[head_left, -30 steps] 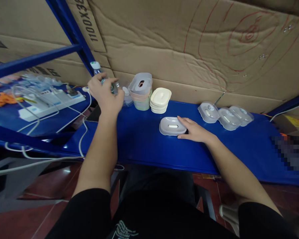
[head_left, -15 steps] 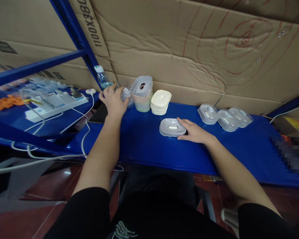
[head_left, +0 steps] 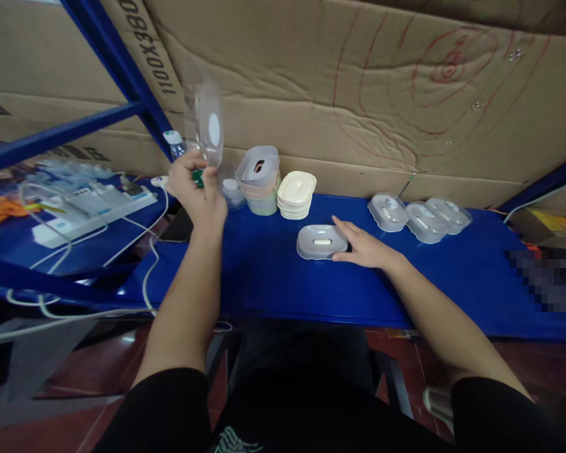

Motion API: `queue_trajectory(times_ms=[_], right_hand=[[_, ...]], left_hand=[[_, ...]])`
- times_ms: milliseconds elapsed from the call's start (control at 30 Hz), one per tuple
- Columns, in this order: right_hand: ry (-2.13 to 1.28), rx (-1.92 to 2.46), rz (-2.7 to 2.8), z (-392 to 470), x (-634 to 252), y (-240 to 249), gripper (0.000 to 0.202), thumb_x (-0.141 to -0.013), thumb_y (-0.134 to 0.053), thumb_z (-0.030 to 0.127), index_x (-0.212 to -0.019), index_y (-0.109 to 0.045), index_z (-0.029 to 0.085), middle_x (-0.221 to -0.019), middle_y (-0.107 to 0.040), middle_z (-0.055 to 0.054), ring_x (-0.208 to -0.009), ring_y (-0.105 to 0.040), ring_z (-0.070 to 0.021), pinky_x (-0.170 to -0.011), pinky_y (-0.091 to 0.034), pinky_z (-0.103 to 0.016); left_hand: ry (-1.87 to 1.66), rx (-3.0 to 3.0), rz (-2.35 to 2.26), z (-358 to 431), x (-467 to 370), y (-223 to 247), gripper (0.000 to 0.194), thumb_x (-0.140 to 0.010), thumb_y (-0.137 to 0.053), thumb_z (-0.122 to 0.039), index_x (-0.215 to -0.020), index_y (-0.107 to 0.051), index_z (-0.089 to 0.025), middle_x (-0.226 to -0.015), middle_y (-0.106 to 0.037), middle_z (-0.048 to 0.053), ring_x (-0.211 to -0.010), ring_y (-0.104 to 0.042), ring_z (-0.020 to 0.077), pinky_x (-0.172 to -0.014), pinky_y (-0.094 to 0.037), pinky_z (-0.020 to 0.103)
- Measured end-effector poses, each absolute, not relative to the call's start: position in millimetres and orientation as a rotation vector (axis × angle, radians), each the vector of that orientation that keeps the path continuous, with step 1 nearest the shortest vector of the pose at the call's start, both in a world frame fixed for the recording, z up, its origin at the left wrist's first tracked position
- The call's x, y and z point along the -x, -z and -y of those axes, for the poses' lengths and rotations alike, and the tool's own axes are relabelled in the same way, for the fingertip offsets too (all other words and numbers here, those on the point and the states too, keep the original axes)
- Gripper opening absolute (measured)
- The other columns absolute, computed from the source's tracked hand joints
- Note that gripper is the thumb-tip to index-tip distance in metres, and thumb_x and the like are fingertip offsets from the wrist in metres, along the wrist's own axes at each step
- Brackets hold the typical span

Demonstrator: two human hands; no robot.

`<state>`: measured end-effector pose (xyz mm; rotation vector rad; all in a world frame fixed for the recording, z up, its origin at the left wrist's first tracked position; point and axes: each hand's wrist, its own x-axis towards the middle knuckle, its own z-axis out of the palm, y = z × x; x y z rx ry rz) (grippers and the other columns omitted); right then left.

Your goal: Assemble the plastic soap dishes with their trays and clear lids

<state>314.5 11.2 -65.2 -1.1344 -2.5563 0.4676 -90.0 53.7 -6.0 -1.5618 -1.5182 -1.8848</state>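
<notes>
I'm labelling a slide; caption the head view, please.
Left hand raises a clear plastic cover while the right hand steadies a pale dish on the blue table.

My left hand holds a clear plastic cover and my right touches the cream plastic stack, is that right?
No, the head view shows your right hand touching the grey oval plastic container; your left hand does hold the clear plastic cover.

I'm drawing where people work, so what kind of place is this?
Probably a small workshop or packing bench. There's a shiny blue flat tabletop, a tall brown cardboard sheet standing behind it, and a stack of cream rounded plastic pieces.
</notes>
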Motion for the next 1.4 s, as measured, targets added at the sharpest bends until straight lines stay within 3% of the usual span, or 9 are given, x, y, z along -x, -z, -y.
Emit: queue_trajectory(times_ms=[167,267,433,567,700,933,1067,1200,1400], right_hand=[[-0.245,1.043,2.309,-10,-313,54,0.13,-0.089,-0.063,0.085,-0.174,0.017,0.029,-0.178,-0.029,-0.02,-0.154,-0.046,-0.0467,-0.123,-0.044,-0.07],[-0.066,1.045,2.176,-6,-314,47,0.134,-0.089,-0.063,0.085,-0.17,0.028,0.031,-0.181,-0.022,-0.018,-0.153,-0.047,-0.0474,-0.121,-0.044,-0.073],[0.013,1.053,2.248,-2,-315,40,0.116,-0.092,-0.063,0.081,-0.177,0.0,0.032,-0.171,-0.046,-0.014,-0.151,-0.05,-0.0457,-0.123,-0.043,-0.071],[-0.085,1.134,2.286,-2,-313,42,0.122,-0.083,-0.069,0.086,-0.177,-0.017,0.027,-0.163,-0.056,-0.016,-0.145,-0.056,-0.0473,-0.119,-0.046,-0.07],[-0.171,1.167,2.336,-6,-314,46,0.121,-0.08,-0.071,0.088,-0.173,-0.032,0.022,-0.155,-0.063,-0.019,-0.14,-0.06,-0.046,-0.118,-0.048,-0.069],[-0.317,1.245,2.497,-14,-318,55,0.118,-0.078,-0.07,0.092,-0.166,-0.047,0.016,-0.156,-0.063,-0.021,-0.144,-0.058,-0.0485,-0.119,-0.047,-0.07],[-0.355,1.295,2.551,-16,-320,56,0.117,-0.079,-0.068,0.091,-0.164,-0.05,0.013,-0.156,-0.062,-0.023,-0.143,-0.059,-0.0492,-0.119,-0.047,-0.068],[-0.368,1.327,2.546,-15,-322,56,0.122,-0.076,-0.074,0.089,-0.169,-0.041,0.017,-0.16,-0.059,-0.021,-0.144,-0.057,-0.0514,-0.118,-0.047,-0.072],[-0.459,1.244,2.515,-10,-321,53,0.129,-0.08,-0.079,0.078,-0.177,-0.014,0.023,-0.166,-0.053,-0.018,-0.146,-0.056,-0.048,-0.119,-0.047,-0.071]], left_hand=[[2.111,2.212,1.14,-36,32,21,0.067,-0.101,-0.039,-0.085,-0.098,-0.064,-0.023,-0.106,-0.079,0.008,-0.093,-0.073,0.0218,-0.087,-0.056,0.041],[1.958,2.7,1.288,-16,1,29,0.072,-0.105,-0.029,-0.082,-0.089,-0.065,-0.022,-0.081,-0.077,0.006,-0.067,-0.068,0.0172,-0.067,-0.054,0.033],[1.888,3.083,1.679,-8,-22,35,0.071,-0.105,-0.029,-0.081,-0.078,-0.056,-0.021,-0.063,-0.072,0.006,-0.048,-0.061,0.0141,-0.048,-0.047,0.027],[1.807,3.032,1.937,-13,-20,37,0.059,-0.111,-0.033,-0.068,-0.104,-0.065,-0.018,-0.06,-0.07,0.002,-0.04,-0.056,0.0139,-0.042,-0.041,0.026],[1.568,2.903,1.839,-11,-17,35,0.047,-0.114,-0.038,-0.047,-0.144,-0.058,-0.017,-0.059,-0.068,-0.003,-0.053,-0.066,0.0175,-0.064,-0.054,0.031],[1.144,2.925,1.902,-14,-20,40,0.051,-0.114,-0.03,-0.048,-0.112,-0.072,-0.018,-0.059,-0.067,0.0,-0.067,-0.071,0.0207,-0.075,-0.053,0.035],[1.0,3.002,1.959,-17,-23,43,0.058,-0.111,-0.031,-0.058,-0.115,-0.074,-0.019,-0.069,-0.073,0.003,-0.074,-0.073,0.0224,-0.077,-0.052,0.036],[0.709,3.013,1.911,-20,-23,44,0.055,-0.104,-0.047,-0.064,-0.124,-0.074,-0.021,-0.093,-0.08,0.008,-0.089,-0.075,0.027,-0.077,-0.051,0.037],[0.542,2.986,1.889,-19,-23,44,0.058,-0.104,-0.042,-0.065,-0.121,-0.075,-0.021,-0.107,-0.081,0.011,-0.102,-0.075,0.0312,-0.085,-0.053,0.041]])
